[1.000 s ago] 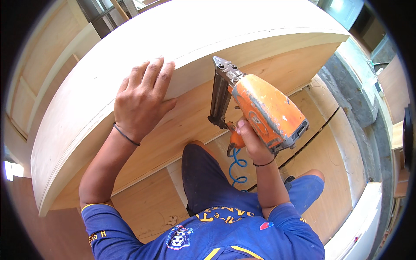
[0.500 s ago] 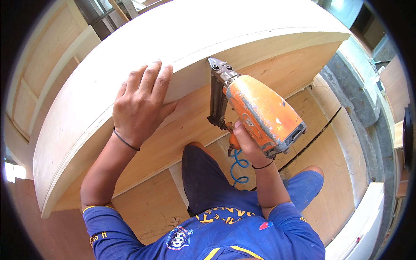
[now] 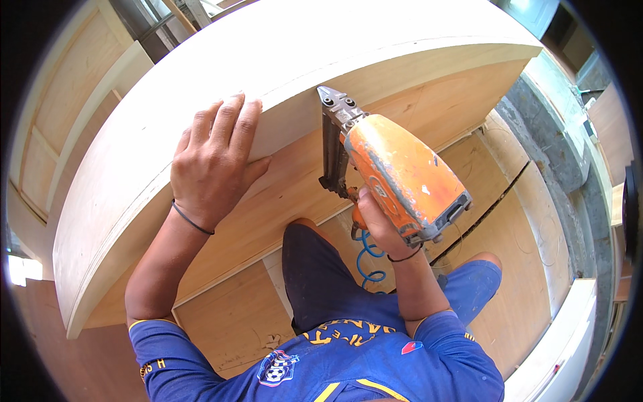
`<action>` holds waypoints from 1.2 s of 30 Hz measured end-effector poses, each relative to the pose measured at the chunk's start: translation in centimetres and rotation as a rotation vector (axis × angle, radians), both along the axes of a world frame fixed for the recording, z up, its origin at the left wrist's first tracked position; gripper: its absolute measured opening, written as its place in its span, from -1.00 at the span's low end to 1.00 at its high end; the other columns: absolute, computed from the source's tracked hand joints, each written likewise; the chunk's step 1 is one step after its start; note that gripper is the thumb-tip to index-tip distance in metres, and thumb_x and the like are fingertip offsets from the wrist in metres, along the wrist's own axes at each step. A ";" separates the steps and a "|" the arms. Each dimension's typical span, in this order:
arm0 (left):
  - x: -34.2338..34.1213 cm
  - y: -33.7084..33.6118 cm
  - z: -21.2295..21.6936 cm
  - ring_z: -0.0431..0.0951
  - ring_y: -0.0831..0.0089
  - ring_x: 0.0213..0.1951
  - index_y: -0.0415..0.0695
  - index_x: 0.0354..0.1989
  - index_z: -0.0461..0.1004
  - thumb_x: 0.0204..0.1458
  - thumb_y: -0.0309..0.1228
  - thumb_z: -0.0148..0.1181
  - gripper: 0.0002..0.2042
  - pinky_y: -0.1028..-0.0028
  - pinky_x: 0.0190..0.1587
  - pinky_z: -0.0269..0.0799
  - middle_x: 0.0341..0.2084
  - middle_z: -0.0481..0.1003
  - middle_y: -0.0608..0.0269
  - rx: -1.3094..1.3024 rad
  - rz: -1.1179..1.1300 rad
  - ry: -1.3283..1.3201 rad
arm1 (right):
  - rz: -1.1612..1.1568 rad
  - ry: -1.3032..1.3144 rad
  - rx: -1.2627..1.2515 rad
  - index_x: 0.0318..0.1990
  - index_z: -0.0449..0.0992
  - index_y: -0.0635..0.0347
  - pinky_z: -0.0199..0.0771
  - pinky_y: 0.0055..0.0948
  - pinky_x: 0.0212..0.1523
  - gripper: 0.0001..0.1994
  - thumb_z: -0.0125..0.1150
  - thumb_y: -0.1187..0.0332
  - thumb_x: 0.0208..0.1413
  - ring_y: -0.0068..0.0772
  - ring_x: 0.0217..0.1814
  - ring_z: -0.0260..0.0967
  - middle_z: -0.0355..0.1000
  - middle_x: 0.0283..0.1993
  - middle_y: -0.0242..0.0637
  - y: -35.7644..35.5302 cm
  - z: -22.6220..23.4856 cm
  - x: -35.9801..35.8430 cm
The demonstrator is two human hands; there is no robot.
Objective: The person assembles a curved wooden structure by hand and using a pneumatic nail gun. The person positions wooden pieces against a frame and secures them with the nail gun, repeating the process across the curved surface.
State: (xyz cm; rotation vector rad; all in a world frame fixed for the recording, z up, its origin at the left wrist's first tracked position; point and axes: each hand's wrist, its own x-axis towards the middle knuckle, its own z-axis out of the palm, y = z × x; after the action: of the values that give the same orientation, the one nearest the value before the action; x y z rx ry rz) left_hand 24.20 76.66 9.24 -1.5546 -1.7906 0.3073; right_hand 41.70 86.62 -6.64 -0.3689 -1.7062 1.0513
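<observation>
The right grip (image 3: pixel 377 219) holds an orange nail gun (image 3: pixel 410 173), its nose at a curved wooden panel (image 3: pixel 288 67); the left grip (image 3: pixel 213 155) lies flat there, loose. Looks mostly built; nails left, can't tell.

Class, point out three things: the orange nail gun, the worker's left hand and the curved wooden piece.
Orange nail gun (image 3: pixel 406 173): head view, on the scuffed orange housing.
Left hand (image 3: pixel 213 153): head view, on its back.
Curved wooden piece (image 3: pixel 295 53): head view, on the pale upper face.
</observation>
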 end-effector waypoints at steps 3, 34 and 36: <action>-0.2 -0.1 -0.2 0.46 0.30 0.03 -0.03 0.12 0.39 -0.50 -0.21 0.50 -0.19 0.35 -0.01 0.49 0.05 0.45 0.30 0.005 0.000 -0.004 | 0.023 -0.005 0.017 -0.15 0.53 0.30 0.46 -0.39 -0.23 -0.82 0.17 0.54 0.06 -0.44 -0.25 0.45 0.51 -0.23 -0.28 0.1 -0.3 -0.3; -1.0 -1.5 -2.0 0.47 0.25 0.04 -0.07 0.12 0.39 -0.41 -0.18 0.51 -0.22 0.31 0.00 0.52 0.06 0.46 0.24 0.019 -0.008 0.008 | -0.030 -0.060 0.160 -0.20 0.55 0.25 0.47 -0.30 -0.18 -0.82 0.25 0.52 0.00 -0.27 -0.22 0.46 0.51 -0.22 -0.23 -0.9 -2.0 -0.8; -1.1 -1.5 -2.2 0.47 0.24 0.04 -0.07 0.12 0.39 -0.41 -0.18 0.51 -0.22 0.31 0.00 0.52 0.06 0.46 0.24 0.025 -0.008 0.002 | -0.116 -0.028 0.253 -0.20 0.55 0.25 0.47 -0.31 -0.18 -0.83 0.24 0.52 0.00 -0.28 -0.22 0.46 0.51 -0.22 -0.23 -0.9 -2.6 -1.1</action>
State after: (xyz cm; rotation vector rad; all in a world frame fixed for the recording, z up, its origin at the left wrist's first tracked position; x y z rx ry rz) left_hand 23.12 75.18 7.03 -1.5432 -1.7803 0.2817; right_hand 40.58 85.70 -9.22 -0.3161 -1.7957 0.7386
